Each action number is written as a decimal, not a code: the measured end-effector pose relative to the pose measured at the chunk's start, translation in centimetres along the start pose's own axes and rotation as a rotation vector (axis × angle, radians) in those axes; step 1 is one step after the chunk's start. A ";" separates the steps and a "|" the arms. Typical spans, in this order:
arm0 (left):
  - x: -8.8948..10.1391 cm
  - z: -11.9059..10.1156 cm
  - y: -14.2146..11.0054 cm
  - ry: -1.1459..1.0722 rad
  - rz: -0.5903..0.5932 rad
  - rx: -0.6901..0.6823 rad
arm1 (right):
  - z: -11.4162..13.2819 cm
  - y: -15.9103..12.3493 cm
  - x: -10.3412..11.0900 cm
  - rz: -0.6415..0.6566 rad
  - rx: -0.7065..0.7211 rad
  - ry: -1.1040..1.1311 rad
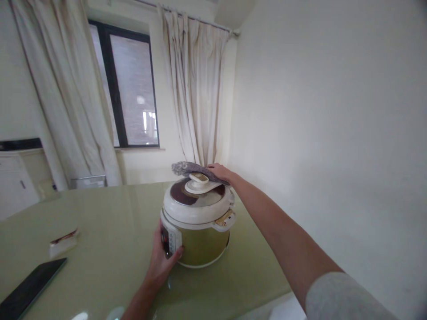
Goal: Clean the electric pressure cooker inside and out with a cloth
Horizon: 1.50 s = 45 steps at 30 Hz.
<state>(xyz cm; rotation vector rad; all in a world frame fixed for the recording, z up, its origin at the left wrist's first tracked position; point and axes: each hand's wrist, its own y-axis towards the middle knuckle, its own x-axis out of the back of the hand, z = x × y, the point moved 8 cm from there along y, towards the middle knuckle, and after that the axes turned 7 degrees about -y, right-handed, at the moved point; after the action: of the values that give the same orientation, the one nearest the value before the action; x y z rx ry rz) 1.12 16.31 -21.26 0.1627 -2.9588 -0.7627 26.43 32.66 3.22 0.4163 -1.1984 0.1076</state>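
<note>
A white and metallic electric pressure cooker (pixel 203 246) stands upright on the glossy green table (pixel 110 231), its lid on. My left hand (pixel 162 255) grips the control panel at the cooker's front left, thumb on the panel's right edge and fingers around its left side. Across the back of the lid, my right hand (pixel 218 171) presses a grey patterned cloth (pixel 187 168) against the surface. The fingers of that hand are partly hidden behind the cloth. In front of the cloth rises the lid's white knob (pixel 199 178).
At the table's left lie a dark tablet-like slab (pixel 31 284) and a small whitish packet (pixel 63 242). A plain white wall (pixel 333 133) runs along the right. Behind the table are curtains (pixel 200 89), a window (pixel 133 89) and a white cabinet (pixel 16 182).
</note>
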 end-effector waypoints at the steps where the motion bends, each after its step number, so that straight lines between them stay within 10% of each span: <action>1: 0.0 0.0 0.0 -0.005 -0.002 -0.003 | -0.5 -0.1 -0.1 -0.012 -0.013 0.026; 15: -0.1 0.2 0.0 0.017 0.015 -0.031 | -2.1 -7.2 -0.3 -0.010 -0.076 -0.070; 30: -0.2 -1.2 -0.2 0.045 0.022 -0.099 | 1.8 4.1 -3.2 0.402 0.013 0.193; 40: -0.2 -1.1 0.0 0.107 0.003 -0.128 | -1.6 -3.0 -3.8 0.320 -0.192 0.881; 45: -0.3 -0.7 0.1 0.135 -0.016 -0.149 | -3.0 -6.4 -1.9 -0.054 -0.051 0.593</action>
<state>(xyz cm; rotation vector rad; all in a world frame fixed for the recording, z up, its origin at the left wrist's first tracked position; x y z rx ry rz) 1.44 16.08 -20.65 0.2182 -2.7653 -0.9312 30.31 28.14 -1.04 0.3383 -0.6046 0.1415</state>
